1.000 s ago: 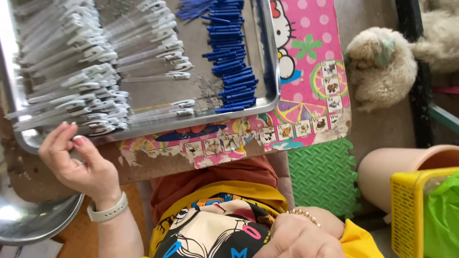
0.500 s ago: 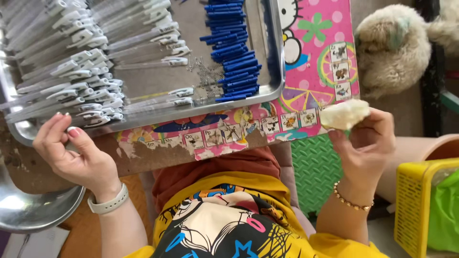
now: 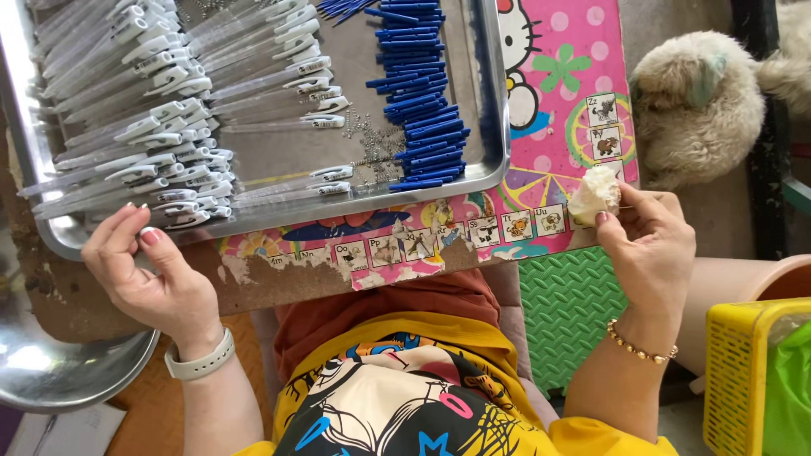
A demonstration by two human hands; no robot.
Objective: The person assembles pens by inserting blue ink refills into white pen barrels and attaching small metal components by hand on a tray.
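The white lump, soft and crumpled, sits pinched between the thumb and fingertips of the right hand, whose grip is clenched on it. It is held at the right edge of the bench, over the row of small picture squares on the pink, cartoon-printed top. A beaded bracelet circles the right wrist.

The left hand rests at the near rim of the metal tray, at its left corner. Its fingers curl loosely over the rim and touch the ends of the white pen barrels; its grip is released, holding nothing. A pale watch is on that wrist.

In the tray the white pen barrels lie in rows on the left, and the blue pen parts are stacked on the right, with small springs scattered between them.

Past the bench on the right lies a fluffy dog. Below it are a green mat and a yellow basket. A steel bowl sits at lower left.
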